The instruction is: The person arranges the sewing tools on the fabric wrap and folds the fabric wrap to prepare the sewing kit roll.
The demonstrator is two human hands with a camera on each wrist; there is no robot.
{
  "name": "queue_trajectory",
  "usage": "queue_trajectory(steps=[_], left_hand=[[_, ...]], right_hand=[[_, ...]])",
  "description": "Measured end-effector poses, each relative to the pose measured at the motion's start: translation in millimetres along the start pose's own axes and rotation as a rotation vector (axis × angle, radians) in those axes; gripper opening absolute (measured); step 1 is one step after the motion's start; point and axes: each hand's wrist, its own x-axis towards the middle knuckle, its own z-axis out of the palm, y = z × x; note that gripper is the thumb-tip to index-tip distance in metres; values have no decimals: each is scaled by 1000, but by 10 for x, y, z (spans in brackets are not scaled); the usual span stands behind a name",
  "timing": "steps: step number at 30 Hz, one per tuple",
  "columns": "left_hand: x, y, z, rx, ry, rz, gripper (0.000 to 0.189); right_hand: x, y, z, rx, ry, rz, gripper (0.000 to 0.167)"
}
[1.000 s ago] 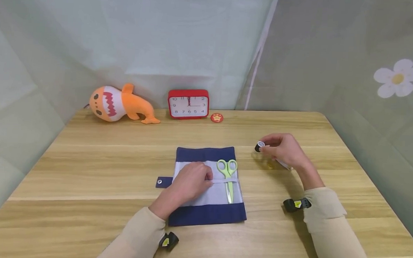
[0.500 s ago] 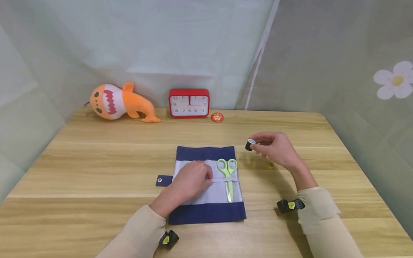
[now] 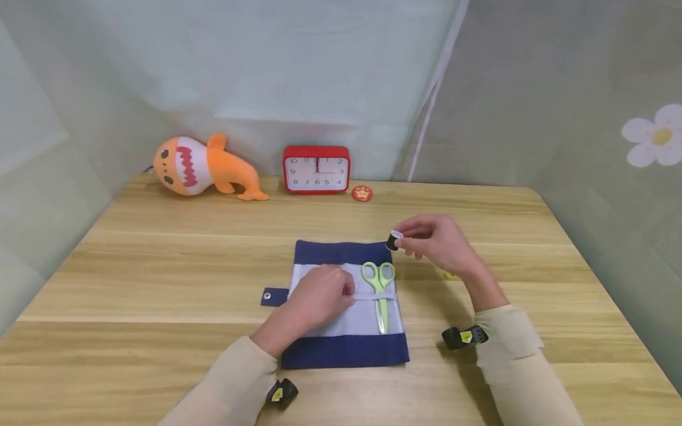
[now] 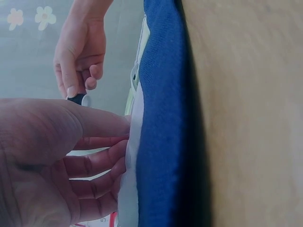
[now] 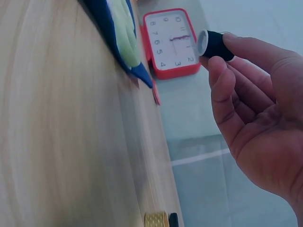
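My right hand (image 3: 439, 241) pinches a black thread spool (image 3: 394, 241) with white ends between thumb and fingers. It holds the spool in the air by the far right corner of an open navy cloth roll (image 3: 346, 353) with a pale grey lining. Over the lining lies my left hand (image 3: 320, 295), fingers curled, thumb and forefinger at the grey elastic band (image 3: 366, 297); the fingertips are partly hidden, but they seem to pinch it. Light green scissors (image 3: 381, 297) sit under that band at the right. A snap tab (image 3: 274, 297) sticks out on the left.
A gold dimpled thimble (image 5: 156, 220) stands on the table beyond the right wrist, with a small dark thing (image 5: 173, 220) beside it. Along the back are an orange plush shark (image 3: 206, 166), a red clock (image 3: 317, 170) and a round red badge (image 3: 361, 193).
My right hand has carried the black thread spool leftwards, from the open table to the cloth roll's far right corner. The left hand has stayed in place on the roll.
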Motion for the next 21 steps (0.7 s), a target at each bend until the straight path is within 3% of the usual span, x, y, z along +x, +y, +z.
queue_trajectory(steps=[9,16,21], left_hand=[[6,-7,-12,3,-2,5,5],[10,-15,-5,23,5,14,4],[20,-19,1,21,16,18,5]], right_hand=[[38,19,169,-43,-93,-53,23],[37,17,288,-18,-208,-36,21],[37,33,323,-19,-247,-18,20]])
